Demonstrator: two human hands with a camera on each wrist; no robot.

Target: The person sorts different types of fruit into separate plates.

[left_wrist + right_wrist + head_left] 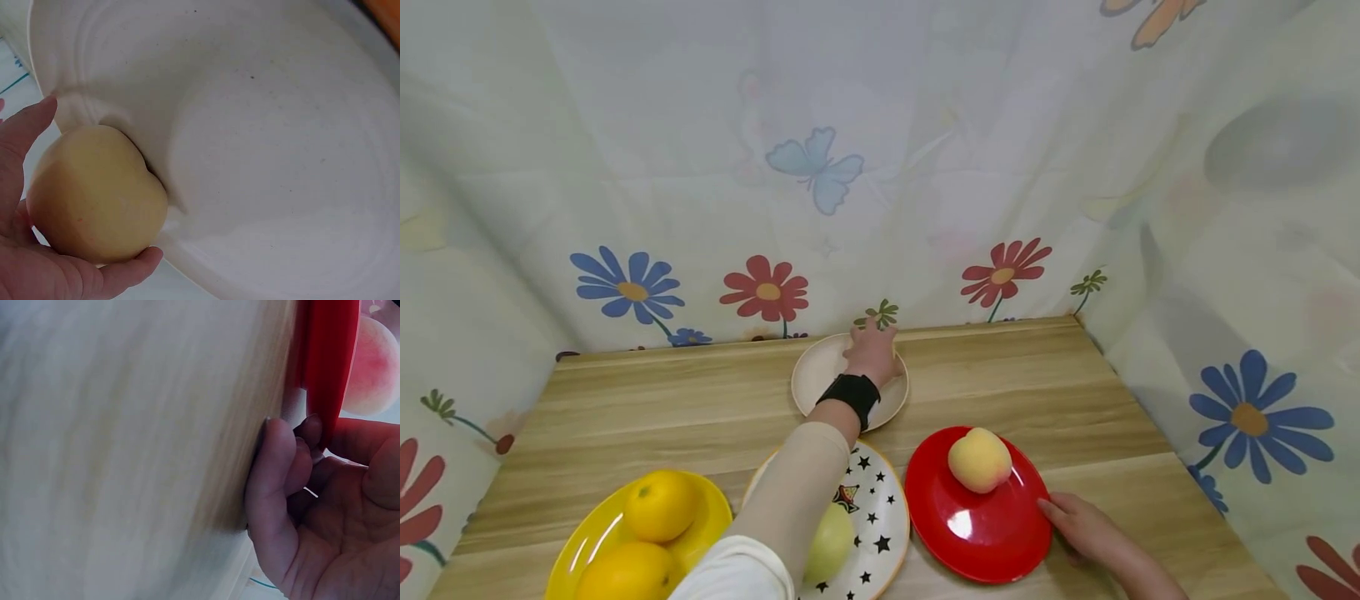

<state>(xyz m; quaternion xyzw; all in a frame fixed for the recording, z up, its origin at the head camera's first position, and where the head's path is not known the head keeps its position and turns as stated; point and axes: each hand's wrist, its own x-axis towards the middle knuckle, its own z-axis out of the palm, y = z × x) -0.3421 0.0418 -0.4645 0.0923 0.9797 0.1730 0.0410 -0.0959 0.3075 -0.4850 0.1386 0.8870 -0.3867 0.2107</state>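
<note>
At the back of the table, my left hand (pixel 872 354) reaches over a cream plate (pixel 816 379). In the left wrist view its fingers are spread around a yellow peach (pixel 97 197) at the plate's rim. The upper digit stands off the fruit with a gap, while the lower one lies against its underside. My right hand (pixel 1086 529) pinches the right edge of a red plate (pixel 940 508), thumb on top and curled fingers beneath the rim. Another peach (pixel 980 460), yellow with a pink blush, sits on that red plate toward its far side.
A yellow plate (pixel 718 508) with yellow fruits (pixel 658 504) stands at the front left. Between it and the red plate is a star-patterned plate (pixel 887 500) bearing a pale green fruit (pixel 831 546), partly hidden by my left forearm. Patterned cloth (pixel 910 233) borders the wooden table (pixel 1000 367).
</note>
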